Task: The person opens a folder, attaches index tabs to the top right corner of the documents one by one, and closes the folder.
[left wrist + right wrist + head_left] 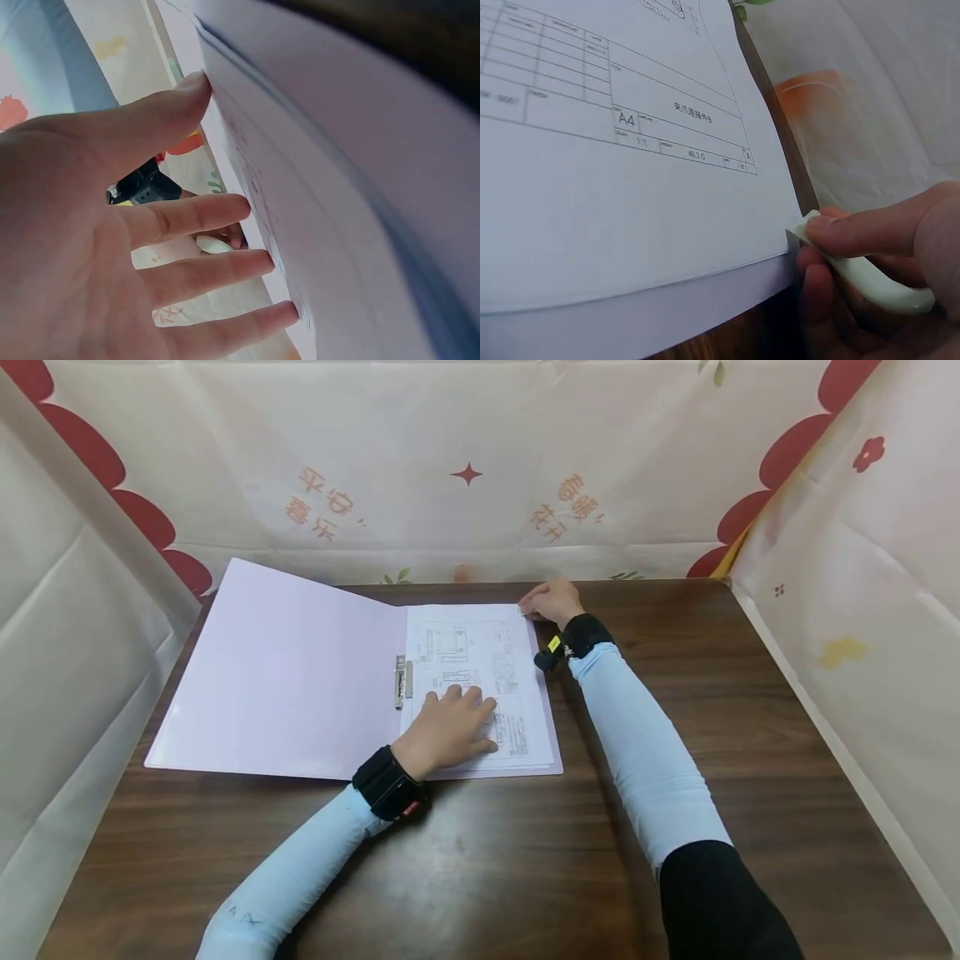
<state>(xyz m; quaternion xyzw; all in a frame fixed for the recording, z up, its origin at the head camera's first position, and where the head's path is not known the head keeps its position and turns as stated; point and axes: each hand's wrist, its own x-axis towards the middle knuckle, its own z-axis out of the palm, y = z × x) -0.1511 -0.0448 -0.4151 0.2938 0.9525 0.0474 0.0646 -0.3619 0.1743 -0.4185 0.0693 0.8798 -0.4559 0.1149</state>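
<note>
An open white folder (277, 677) lies on the table, with a stack of printed drawing sheets (517, 652) on its right side. My left hand (447, 731) is spread over the lower part of the top sheet, its fingertips touching the paper. At the far right corner of the sheets, my right hand (553, 603) pinches a small, pale, elongated object (881, 286) between thumb and fingers. Its narrow end meets the paper corner; I cannot tell what kind of tool it is. A metal clip (400, 681) sits at the folder's spine.
The dark wooden table (480, 877) extends around the folder. Cream printed cloth (450, 410) hangs behind it and along both sides. A black wrist camera (550, 657) is strapped at my right wrist, close to the folder's right edge.
</note>
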